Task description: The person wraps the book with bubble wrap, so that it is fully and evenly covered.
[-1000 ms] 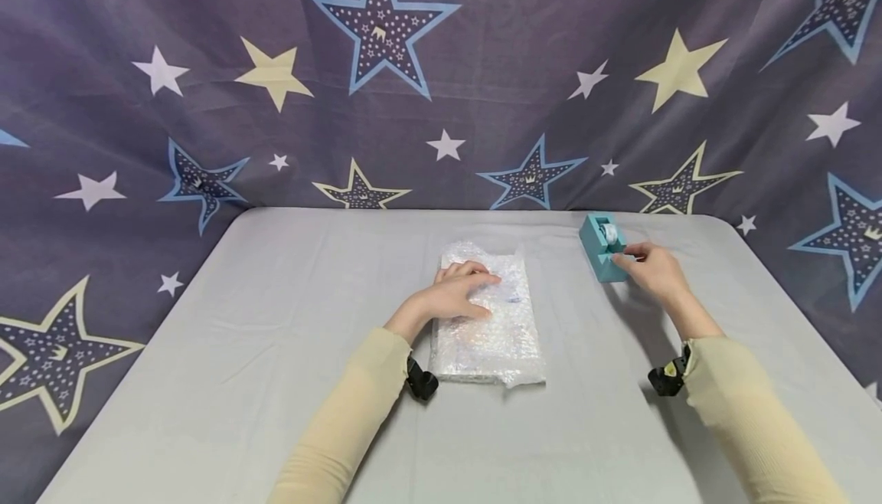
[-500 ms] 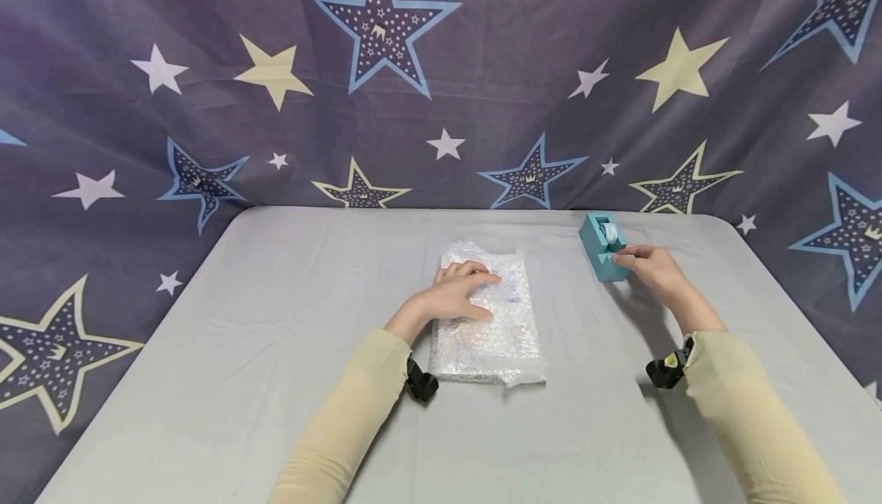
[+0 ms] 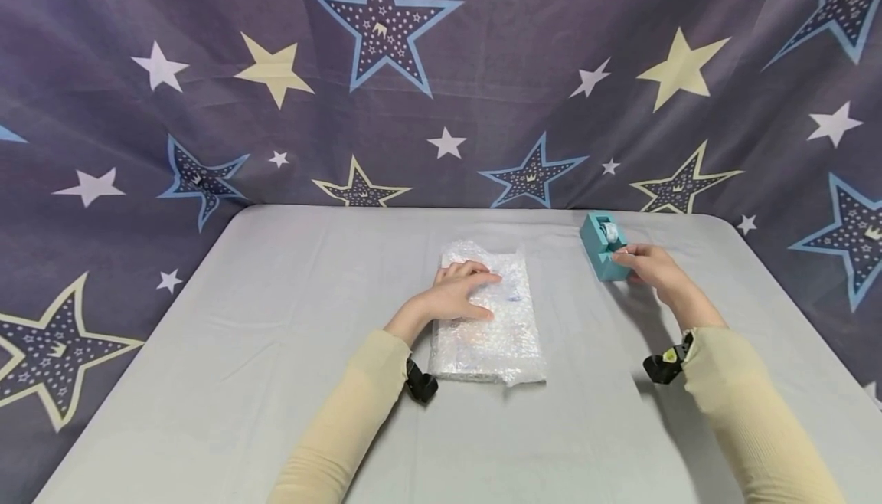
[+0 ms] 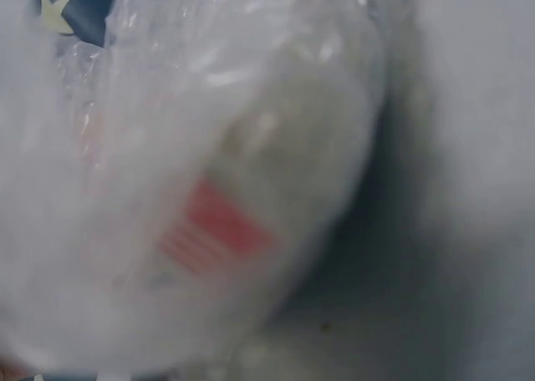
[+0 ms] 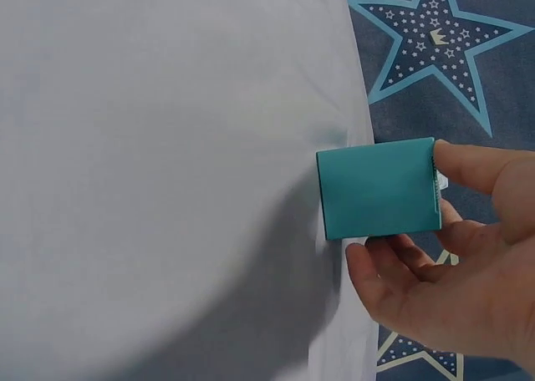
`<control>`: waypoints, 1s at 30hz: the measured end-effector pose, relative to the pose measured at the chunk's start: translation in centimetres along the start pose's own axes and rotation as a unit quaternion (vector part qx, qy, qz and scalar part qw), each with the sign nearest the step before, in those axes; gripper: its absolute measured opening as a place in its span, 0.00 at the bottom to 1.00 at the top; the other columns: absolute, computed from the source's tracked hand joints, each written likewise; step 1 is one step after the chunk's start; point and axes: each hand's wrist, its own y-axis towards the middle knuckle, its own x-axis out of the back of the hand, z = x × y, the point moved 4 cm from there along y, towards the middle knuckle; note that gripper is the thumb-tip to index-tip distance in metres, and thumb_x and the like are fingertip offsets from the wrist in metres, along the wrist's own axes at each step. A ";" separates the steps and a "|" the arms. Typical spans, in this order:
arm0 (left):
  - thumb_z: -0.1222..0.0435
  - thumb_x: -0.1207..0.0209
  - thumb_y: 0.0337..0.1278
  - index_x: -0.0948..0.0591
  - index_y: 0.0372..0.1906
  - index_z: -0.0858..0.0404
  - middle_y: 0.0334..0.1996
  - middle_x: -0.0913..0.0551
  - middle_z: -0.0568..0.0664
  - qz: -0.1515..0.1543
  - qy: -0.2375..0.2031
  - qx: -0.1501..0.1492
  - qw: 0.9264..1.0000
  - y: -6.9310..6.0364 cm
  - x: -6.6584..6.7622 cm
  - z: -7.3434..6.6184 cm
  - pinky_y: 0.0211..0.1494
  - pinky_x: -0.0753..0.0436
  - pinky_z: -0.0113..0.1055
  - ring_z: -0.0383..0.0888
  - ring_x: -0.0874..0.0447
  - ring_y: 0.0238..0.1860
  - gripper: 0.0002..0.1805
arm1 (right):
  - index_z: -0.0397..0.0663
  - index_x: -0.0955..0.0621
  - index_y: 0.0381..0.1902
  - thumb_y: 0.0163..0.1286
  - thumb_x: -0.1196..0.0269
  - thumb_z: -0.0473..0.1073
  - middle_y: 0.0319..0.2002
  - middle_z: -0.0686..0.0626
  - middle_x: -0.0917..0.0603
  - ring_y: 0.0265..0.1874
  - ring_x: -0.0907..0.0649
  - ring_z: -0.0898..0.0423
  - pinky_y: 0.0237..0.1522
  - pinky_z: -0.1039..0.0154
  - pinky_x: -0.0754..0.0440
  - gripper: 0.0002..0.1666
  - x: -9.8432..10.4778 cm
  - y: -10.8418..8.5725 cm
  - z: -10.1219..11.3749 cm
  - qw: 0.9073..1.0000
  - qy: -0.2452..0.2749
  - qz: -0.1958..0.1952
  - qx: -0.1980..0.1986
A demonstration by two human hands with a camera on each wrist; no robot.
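A flat rectangular package in bubble wrap (image 3: 501,339) lies on the table, left of the tape dispenser. Across its upper left part rests my left hand (image 3: 456,297), fingers spread and relaxed. The left wrist view shows the bubble wrap (image 4: 125,297) close and blurred, with a red print under it. A teal tape dispenser (image 3: 596,253) stands near the far right with a roll of clear tape (image 3: 609,232) in it. At its front top, by the cutter, my right hand (image 3: 658,270) pinches the tape; the strip itself is hard to make out. The right wrist view shows the dispenser's front face (image 5: 379,189).
A pale grey cloth covers the table (image 3: 207,381). Behind it hangs a dark curtain (image 3: 475,52) printed with stars. A black wrist camera (image 3: 422,381) sits under the left wrist, another black wrist camera (image 3: 664,366) under the right one.
My right hand has shifted slightly at the dispenser's front, its lower fingers now showing beside it. The left hand, package and dispenser have stayed in place.
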 end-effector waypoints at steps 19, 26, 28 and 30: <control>0.47 0.41 0.50 0.39 0.67 0.46 0.67 0.44 0.46 -0.005 0.012 0.003 1.000 0.1 -0.4 0.4 0.65 0.51 0.48 0.48 0.49 0.66 0.37 | 0.26 0.37 0.57 0.69 0.51 0.45 0.44 0.46 0.28 0.34 0.24 0.66 0.45 0.64 0.22 0.28 -0.2 0.1 0.4 0.999 0.042 0.018 0.003; 0.47 0.41 0.50 0.39 0.67 0.46 0.68 0.44 0.46 -0.007 0.011 0.006 1.000 0.0 -0.4 0.5 0.66 0.52 0.48 0.48 0.50 0.66 0.37 | 0.21 0.43 0.61 0.71 0.55 0.43 0.59 0.30 0.40 0.49 0.26 0.50 0.54 0.56 0.26 0.31 -0.5 0.3 0.4 0.998 0.061 0.033 -0.001; 0.47 0.41 0.50 0.39 0.67 0.46 0.68 0.44 0.46 -0.008 0.010 0.005 1.000 -0.1 -0.4 0.4 0.66 0.52 0.48 0.48 0.50 0.66 0.37 | 0.20 0.44 0.62 0.71 0.56 0.43 0.62 0.28 0.45 0.57 0.32 0.43 0.56 0.54 0.29 0.32 -0.6 0.3 0.5 0.997 0.064 0.032 -0.007; 0.47 0.41 0.50 0.39 0.67 0.46 0.68 0.44 0.46 -0.010 0.012 0.003 1.000 -0.1 -0.4 0.5 0.66 0.52 0.48 0.48 0.50 0.66 0.37 | 0.21 0.42 0.60 0.70 0.56 0.43 0.65 0.28 0.48 0.62 0.38 0.40 0.58 0.52 0.31 0.31 -0.6 0.3 0.7 0.997 0.068 0.023 -0.014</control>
